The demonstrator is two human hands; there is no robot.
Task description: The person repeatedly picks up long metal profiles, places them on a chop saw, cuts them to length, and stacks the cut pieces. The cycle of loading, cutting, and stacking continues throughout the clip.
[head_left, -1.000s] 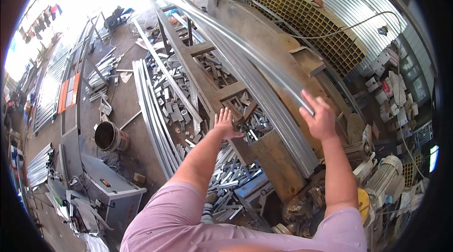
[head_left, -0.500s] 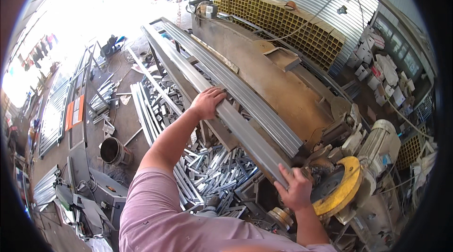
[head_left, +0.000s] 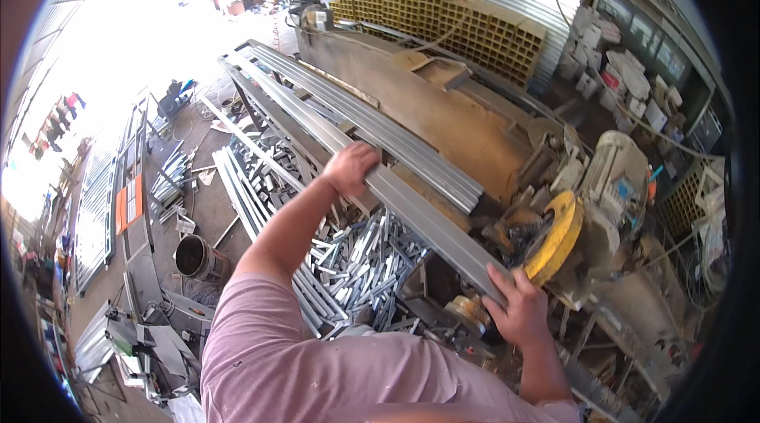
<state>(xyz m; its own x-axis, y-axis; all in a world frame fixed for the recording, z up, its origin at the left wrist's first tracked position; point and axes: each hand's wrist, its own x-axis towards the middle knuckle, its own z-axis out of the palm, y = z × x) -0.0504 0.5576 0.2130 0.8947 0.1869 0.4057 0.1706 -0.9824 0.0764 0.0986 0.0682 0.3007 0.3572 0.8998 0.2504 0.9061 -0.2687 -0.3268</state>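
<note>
At frame centre and lower right, left hand (head_left: pixel 351 169) and right hand (head_left: pixel 518 308) clamp grey metal tubing (head_left: pixel 427 223); best steady it, fingers clear of the yellow wheel guard (head_left: pixel 559 241).

I can see a dusty pink T-shirt (head_left: pixel 324 371) across the lower middle of the frame, thin and creased, with soft folds. Its left sleeve (head_left: pixel 265 304) is short and loose, ending above the elbow; a strip of the right sleeve (head_left: pixel 554 413) shows at the lower edge, right of centre. Small marks dot the cloth, a dark one at lower left, and the left hand (head_left: pixel 351 169) and right hand (head_left: pixel 518 306) are bare
</note>
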